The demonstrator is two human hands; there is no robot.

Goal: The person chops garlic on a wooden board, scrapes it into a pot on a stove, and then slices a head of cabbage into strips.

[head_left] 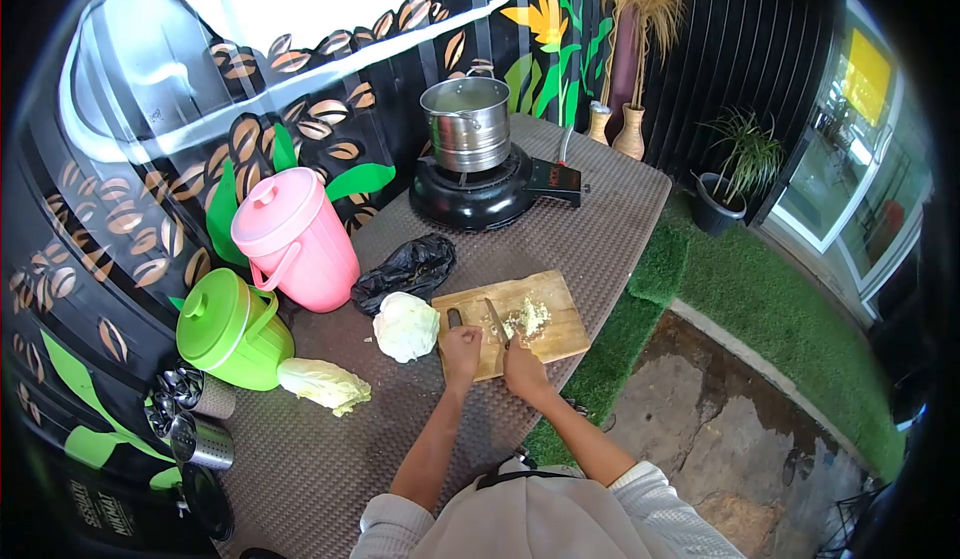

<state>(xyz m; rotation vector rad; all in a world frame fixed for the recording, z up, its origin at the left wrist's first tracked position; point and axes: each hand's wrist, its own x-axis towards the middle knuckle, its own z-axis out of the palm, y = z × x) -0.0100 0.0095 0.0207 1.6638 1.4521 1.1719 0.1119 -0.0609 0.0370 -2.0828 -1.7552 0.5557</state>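
A wooden cutting board (562, 331) lies on the brown woven-textured table. Over its middle, my right hand (521, 363) is closed round the handle of a knife (495, 317), whose blade points away from me. Finely chopped pale pieces (530, 317) are heaped beside the blade. My left hand (462, 347) is closed at the board's left part, its fingers curled; what they hold, if anything, is too small to make out. A dark object (455, 317) lies just beyond it. Left of the board sits a round pale cabbage (406, 327).
A steel pot (466, 124) stands on a black stove (470, 199) at the back. A black plastic bag (405, 271), pink jug (298, 244), green jug (232, 329), leafy cabbage (325, 384) and utensil holders (202, 441) are on the left.
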